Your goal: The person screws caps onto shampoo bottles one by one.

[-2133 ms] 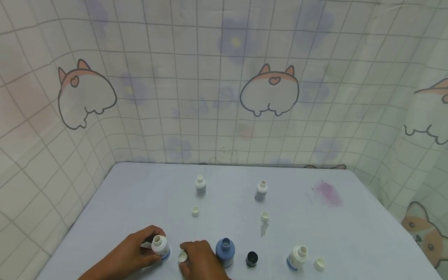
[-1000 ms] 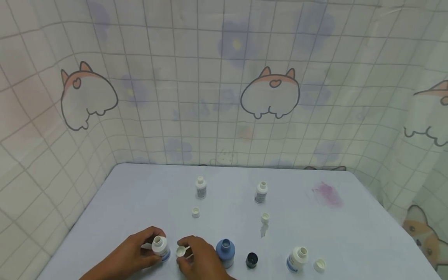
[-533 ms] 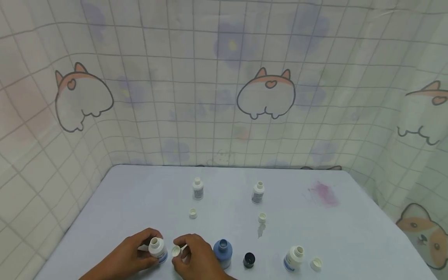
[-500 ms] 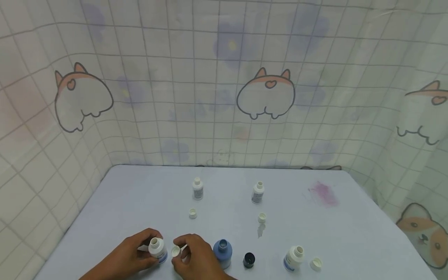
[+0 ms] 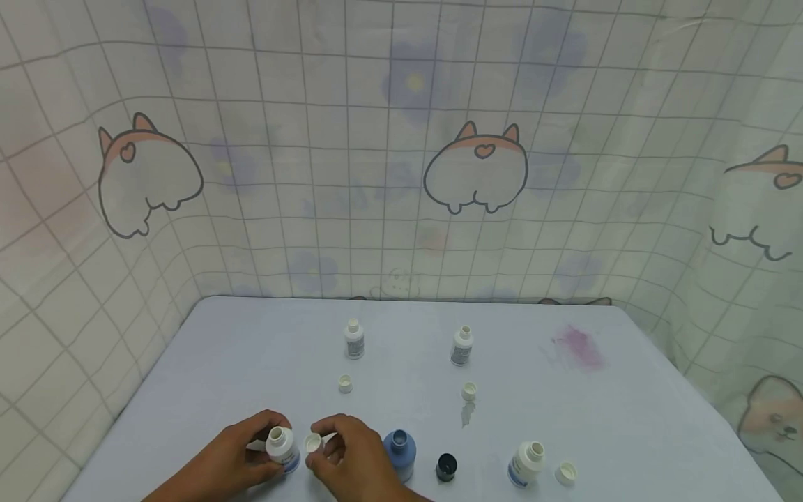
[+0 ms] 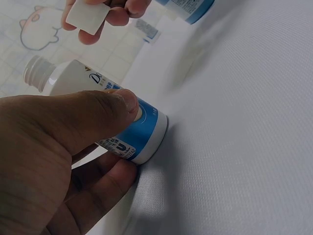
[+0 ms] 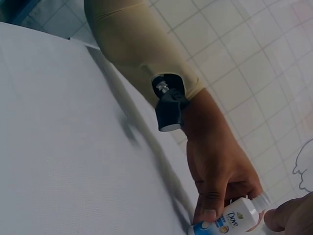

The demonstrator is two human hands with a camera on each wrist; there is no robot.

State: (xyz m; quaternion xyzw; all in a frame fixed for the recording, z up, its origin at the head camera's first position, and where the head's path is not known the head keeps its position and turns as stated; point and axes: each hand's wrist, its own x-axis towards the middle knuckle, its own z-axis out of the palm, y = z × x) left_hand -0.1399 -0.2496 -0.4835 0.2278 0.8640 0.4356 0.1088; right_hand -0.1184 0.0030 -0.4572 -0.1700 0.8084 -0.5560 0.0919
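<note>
So there's a white surface (image 5: 251, 355), pretty wide, and a bunch of little bottles are spread over it. Nearest, a white Dove bottle with a blue band (image 5: 281, 450) is held roughly upright in the left hand (image 5: 245, 450); the grip is wrapped round its body, thumb on the label side, and the neck is left uncapped. Just beside it, not touching, a white cap (image 5: 314, 443) is pinched between thumb and finger of the right hand (image 5: 354, 457), so that grip's pretty narrow. A tan sleeve (image 7: 137, 44) can be seen on the left arm.

Right by the right hand, a blue bottle (image 5: 403, 461) is partly hidden, also capless, then a black cap (image 5: 447, 467), another uncapped white bottle (image 5: 525, 465) and a loose white cap (image 5: 567, 474).

Further back, two small caps (image 5: 345, 383) are set down, one with a grey mark (image 5: 468, 415) next to it. Behind those, two slimmer white bottles (image 5: 462, 348) are lined up, with a pink smudge (image 5: 582, 347) off to the right. The back is covered by a gridded sheet (image 5: 364, 230) printed with corgi butts.
</note>
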